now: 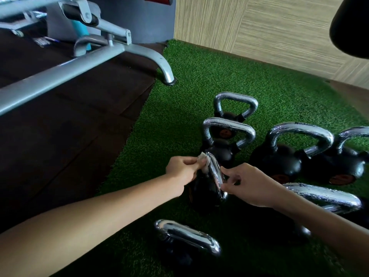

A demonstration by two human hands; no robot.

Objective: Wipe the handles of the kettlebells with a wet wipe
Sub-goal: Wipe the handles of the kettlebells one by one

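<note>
— Where is the wet wipe found?

— The wet wipe (204, 159) is pinched between the thumb and the fingers of the left hand (182, 169). It is pressed on the far end of the chrome handle (216, 174) of a black kettlebell (203, 193), which stands on the green artificial grass (199, 76).

— And how is the right hand held?

— The right hand (249, 184) is placed at the near end of the same handle. Its fingers are curled, and the handle is pinched by them.

— Which other things are seen?

— Six more are counted on the grass. The middle kettlebell (221, 152) is set just behind the wiped one, and the farthest kettlebell (229, 116) behind that. The right kettlebell (279, 162) and the rightmost kettlebell (343, 164) are placed side by side. The near-right kettlebell (323, 195) is partly hidden by the right forearm. The nearest kettlebell (189, 236) is seen between both arms. A grey bench frame (79, 62) is seen over the dark rubber floor (60, 136), with one foot at the edge of the grass. A wood-patterned wall (259, 27) is seen behind.
</note>
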